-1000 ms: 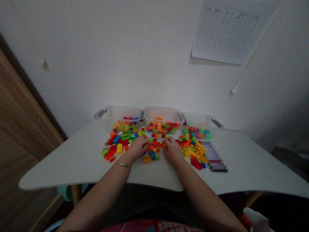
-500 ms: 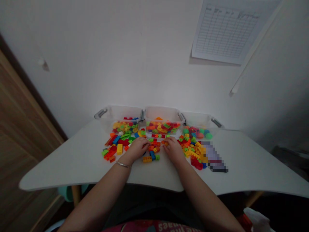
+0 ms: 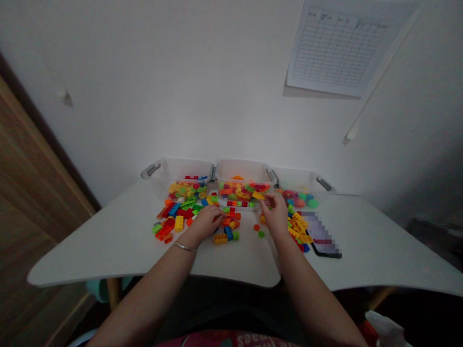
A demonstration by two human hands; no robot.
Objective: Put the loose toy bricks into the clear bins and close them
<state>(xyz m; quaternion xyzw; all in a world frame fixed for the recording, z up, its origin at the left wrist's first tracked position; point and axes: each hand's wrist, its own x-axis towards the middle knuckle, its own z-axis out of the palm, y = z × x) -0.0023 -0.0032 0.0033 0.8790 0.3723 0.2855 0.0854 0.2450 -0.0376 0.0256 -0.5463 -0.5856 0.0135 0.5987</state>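
My left hand (image 3: 207, 221) rests on the table beside a small group of orange and red blocks (image 3: 231, 219), its fingers bent; whether it holds anything is too small to tell. My right hand (image 3: 275, 214) is raised at the front right of the middle clear bin (image 3: 246, 169), fingers pinched on a yellow block (image 3: 258, 195). Near the left hand lie an orange-yellow block (image 3: 220, 238) and a blue block (image 3: 228, 232). An orange round piece (image 3: 256, 227) and a green round piece (image 3: 261, 234) lie left of my right wrist.
A left bin (image 3: 186, 168) and a right bin (image 3: 294, 176), both with colourful pieces, flank the middle one. Loose blocks lie to the left and right on the white table (image 3: 119, 241). A phone (image 3: 323, 236) with a blurred screen lies at the right.
My right hand has moved right and away from me, to the middle bin's front, and now has a yellow block. The two round pieces have come into view. My left hand has hardly moved.
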